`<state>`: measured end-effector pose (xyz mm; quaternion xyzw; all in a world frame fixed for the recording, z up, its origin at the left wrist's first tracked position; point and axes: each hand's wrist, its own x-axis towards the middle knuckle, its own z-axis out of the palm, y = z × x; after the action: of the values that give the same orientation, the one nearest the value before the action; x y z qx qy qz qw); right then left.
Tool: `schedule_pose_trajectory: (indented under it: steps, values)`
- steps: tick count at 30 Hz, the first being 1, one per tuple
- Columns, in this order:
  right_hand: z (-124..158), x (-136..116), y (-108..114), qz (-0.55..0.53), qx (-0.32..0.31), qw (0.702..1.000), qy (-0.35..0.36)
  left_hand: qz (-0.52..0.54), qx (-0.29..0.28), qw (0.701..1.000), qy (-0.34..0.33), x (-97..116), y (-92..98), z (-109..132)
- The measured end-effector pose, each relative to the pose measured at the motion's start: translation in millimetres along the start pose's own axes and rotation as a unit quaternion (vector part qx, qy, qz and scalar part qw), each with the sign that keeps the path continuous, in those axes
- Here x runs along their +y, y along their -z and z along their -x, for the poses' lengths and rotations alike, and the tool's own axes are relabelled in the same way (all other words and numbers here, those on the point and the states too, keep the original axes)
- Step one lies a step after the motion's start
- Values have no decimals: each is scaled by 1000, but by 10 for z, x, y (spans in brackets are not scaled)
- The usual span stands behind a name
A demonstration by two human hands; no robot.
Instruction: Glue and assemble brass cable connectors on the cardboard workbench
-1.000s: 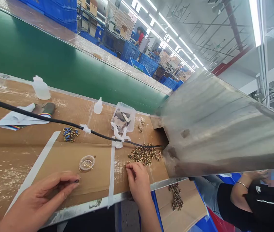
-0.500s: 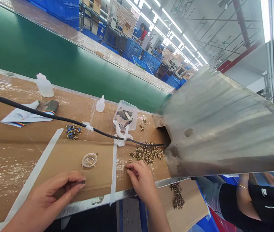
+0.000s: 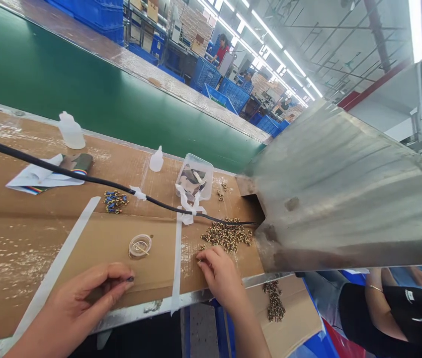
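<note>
Both hands and the whole scene sit slightly further right in my view than a moment earlier. My left hand (image 3: 89,298) has its thumb and forefinger pinched together on a tiny dark piece (image 3: 130,279), too small for me to identify. My right hand (image 3: 218,278) is curled, with its fingertips (image 3: 200,258) close together at the near-left edge of a loose heap of small gold-and-brown metal pieces (image 3: 227,236), which lies on the brown cardboard surface (image 3: 28,258). I cannot tell whether those fingertips are gripping a piece.

The heap's long axis runs roughly left to right in my view, towards the dark opening of a dented stainless-steel chute (image 3: 345,194). It lies ahead and to the right of my right hand, which is much nearer to it than my left. A small round clear plastic lid (image 3: 139,246) sits between the hands, further ahead. Beyond the heap, a thin black cable (image 3: 95,181) held with white tape crosses the surface, near a clear plastic tub (image 3: 195,175). A co-worker's black sleeve (image 3: 389,318) shows at lower right.
</note>
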<state>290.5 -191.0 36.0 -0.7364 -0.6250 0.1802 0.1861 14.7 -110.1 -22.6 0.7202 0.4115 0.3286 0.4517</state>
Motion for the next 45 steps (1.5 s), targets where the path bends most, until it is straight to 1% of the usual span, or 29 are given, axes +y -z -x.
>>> schedule_pose_trajectory:
  steps: [2,4,6,7,8,9,11,12,13,14,15,16,21,25,27,29,31,36,39,41,45]
  values:
    - [19,-2,-26,-31,15,999,7,-1,3,1000,-12,-7,-2,1]
    - [36,-30,-78,-94,43,995,5,2,5,1000,-20,-10,-11,3]
    - [46,-93,-163,-200,69,977,-21,10,4,1000,-19,0,-24,8]
    - [47,-139,-217,-272,70,959,-45,15,-1,1000,-14,13,-32,12]
    - [48,-194,-276,-353,61,930,-76,20,-7,1000,-9,29,-38,17]
    - [48,-256,-339,-437,46,891,-111,24,-13,1000,-7,47,-43,21]
    - [52,-392,-457,-582,16,794,-175,27,-22,999,-13,88,-47,29]
    - [57,-461,-508,-631,7,750,-197,27,-25,999,-19,108,-45,31]
    - [62,-527,-551,-664,2,717,-214,27,-28,999,-24,126,-41,33]
    - [68,-588,-586,-683,-3,694,-228,27,-30,999,-28,141,-37,33]
    - [75,-642,-613,-692,-9,682,-237,27,-34,999,-29,154,-31,33]
    - [81,-687,-633,-695,-15,677,-240,26,-38,998,-30,165,-27,33]
    - [94,-801,-677,-696,-24,683,-219,29,-44,998,-41,185,-29,34]
    - [95,-822,-687,-692,-31,684,-229,40,-60,997,-30,206,-29,28]
    - [96,-830,-691,-681,-32,692,-238,46,-72,996,-27,223,-21,24]
    - [100,-838,-694,-671,-32,701,-240,47,-72,996,-29,241,-11,22]
    - [107,-847,-693,-656,-30,718,-232,44,-65,996,-33,252,-3,20]
    - [143,-875,-673,-579,-30,796,-175,39,-71,996,-39,242,0,21]
    - [163,-892,-664,-536,-18,832,-145,38,-81,995,-35,225,-2,25]
    - [171,-896,-663,-515,-11,846,-135,45,-85,995,-32,218,-3,28]
    - [175,-888,-662,-503,-3,855,-128,53,-96,994,-31,213,-2,33]
